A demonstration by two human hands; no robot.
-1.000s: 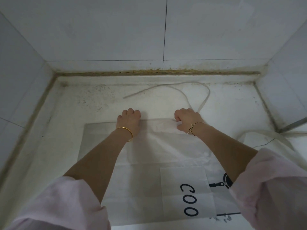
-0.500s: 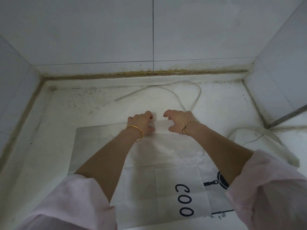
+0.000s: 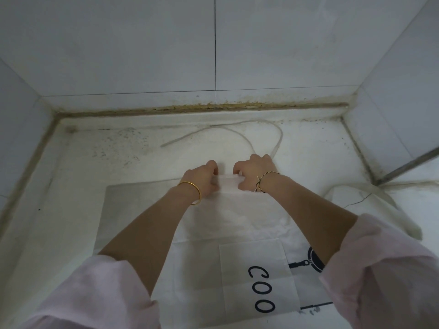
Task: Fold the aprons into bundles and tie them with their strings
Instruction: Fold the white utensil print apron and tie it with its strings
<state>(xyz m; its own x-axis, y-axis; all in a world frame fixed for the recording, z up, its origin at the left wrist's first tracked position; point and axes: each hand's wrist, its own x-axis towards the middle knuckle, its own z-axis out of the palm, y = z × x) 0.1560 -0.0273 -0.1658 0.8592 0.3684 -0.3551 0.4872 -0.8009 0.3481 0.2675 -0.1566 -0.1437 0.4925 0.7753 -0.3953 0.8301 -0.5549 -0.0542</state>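
Left hand [image 3: 202,180] and right hand [image 3: 253,173] both pinched on my apron [image 3: 237,222] top edge, long axis running away from me toward the wall [image 3: 166,55]

Both my arms extended fwd, sleeves pushed up. L hand [image 3: 202,180] & R hand [image 3: 253,172] close together, fingers curled, each pinching cloth edge.

We have only one view, a wide-angle camera worn on the head, facing forward and down. It sits close above the white counter [image 3: 78,176], with the tiled wall [image 3: 142,43] filling the upper frame.
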